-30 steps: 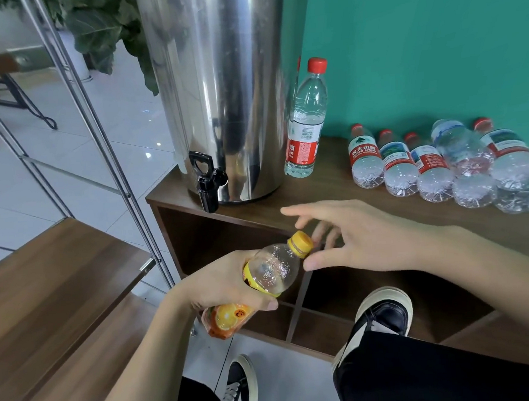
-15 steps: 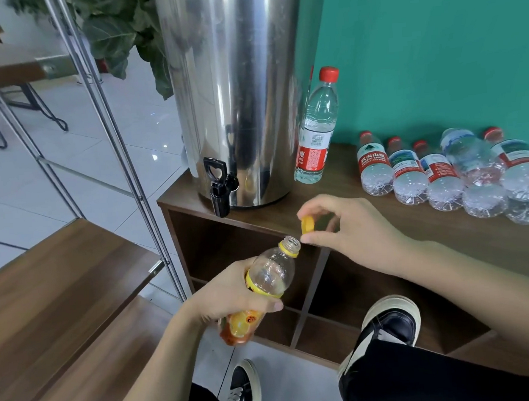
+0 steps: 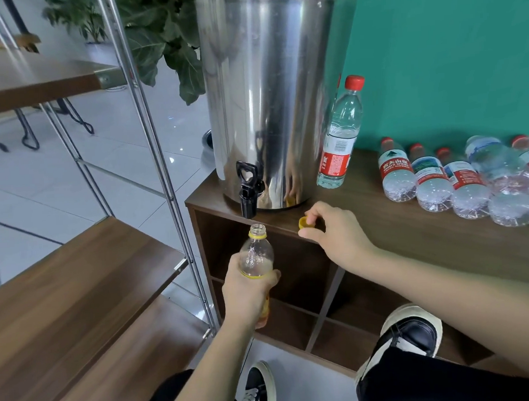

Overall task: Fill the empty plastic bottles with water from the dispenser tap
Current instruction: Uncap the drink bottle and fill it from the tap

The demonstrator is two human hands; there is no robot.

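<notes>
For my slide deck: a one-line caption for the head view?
Left hand holds uncapped bottle under dispenser tap; right hand sets cap on cabinet.

Bright, even daylight; glare streaks the steel dispenser (image 3: 269,100), and wide-angle distortion bends the edges.

I count one steel dispenser (image 3: 269,91) with one black tap (image 3: 248,189), just above my left hand (image 3: 247,289). One uncapped bottle (image 3: 256,256) sits in that hand, one yellow cap (image 3: 305,222) at my right hand (image 3: 336,233). Beyond the right hand: one upright capped bottle (image 3: 340,136), at least five lying bottles (image 3: 460,182); the row runs off-frame.
</notes>
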